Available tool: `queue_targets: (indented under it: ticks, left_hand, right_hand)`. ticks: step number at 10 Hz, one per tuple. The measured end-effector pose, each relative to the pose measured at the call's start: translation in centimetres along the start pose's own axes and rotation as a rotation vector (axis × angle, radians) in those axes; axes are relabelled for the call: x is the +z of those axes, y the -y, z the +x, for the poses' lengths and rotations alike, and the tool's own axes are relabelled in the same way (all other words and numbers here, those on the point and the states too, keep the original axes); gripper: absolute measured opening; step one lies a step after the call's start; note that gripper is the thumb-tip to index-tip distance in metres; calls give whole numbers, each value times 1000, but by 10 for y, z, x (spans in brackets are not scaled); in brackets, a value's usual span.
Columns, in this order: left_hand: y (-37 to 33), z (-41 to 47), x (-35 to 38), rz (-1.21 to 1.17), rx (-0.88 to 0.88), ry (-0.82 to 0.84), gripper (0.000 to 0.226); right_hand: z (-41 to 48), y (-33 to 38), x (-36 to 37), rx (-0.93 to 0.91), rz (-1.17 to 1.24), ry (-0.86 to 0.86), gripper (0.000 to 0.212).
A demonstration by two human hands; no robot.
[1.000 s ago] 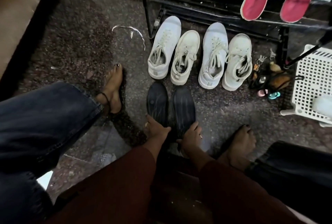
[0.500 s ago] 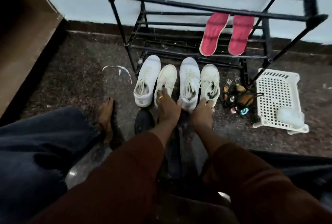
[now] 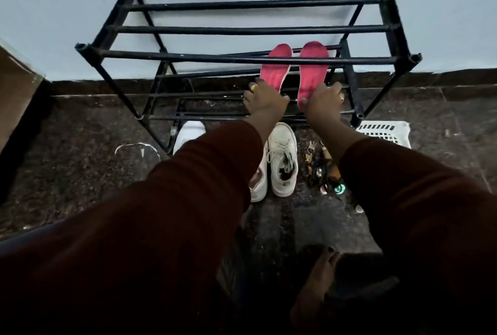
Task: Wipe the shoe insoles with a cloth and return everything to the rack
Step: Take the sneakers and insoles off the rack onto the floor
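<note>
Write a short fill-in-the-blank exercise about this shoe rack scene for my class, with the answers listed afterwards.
___ pink insoles lie on the black rack.
The left hand and the right hand each hold ___ insole.
The white shoes stand on the ___.
The white basket sits to the rack's ___.
Answers: two; one; floor; right.

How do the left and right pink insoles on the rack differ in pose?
The left insole leans, toe toward the right; the right insole lies nearly straight. The left hand covers the left insole's heel; the right insole's heel shows beside the right hand. Both are pink and rest on the rack bars.
</note>
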State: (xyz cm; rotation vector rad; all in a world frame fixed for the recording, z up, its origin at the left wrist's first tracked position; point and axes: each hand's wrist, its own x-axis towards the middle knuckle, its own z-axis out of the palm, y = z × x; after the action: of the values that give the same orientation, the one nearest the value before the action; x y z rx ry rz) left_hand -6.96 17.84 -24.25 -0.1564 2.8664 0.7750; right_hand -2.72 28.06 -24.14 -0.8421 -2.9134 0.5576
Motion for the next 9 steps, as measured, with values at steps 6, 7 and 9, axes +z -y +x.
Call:
queue_targets:
  ticks: [6, 7, 9]
  left_hand:
    - [-8, 39, 15, -78, -128, 32, 79]
    - [1, 19, 9, -112, -122, 44, 81]
    - [34, -58, -2, -197, -83, 38, 83]
  right_hand:
    - [42, 19, 21, 236, 211, 174, 103]
    - [18, 18, 12, 226, 298, 110, 97]
    - [-71, 4, 9, 161, 364, 27, 81]
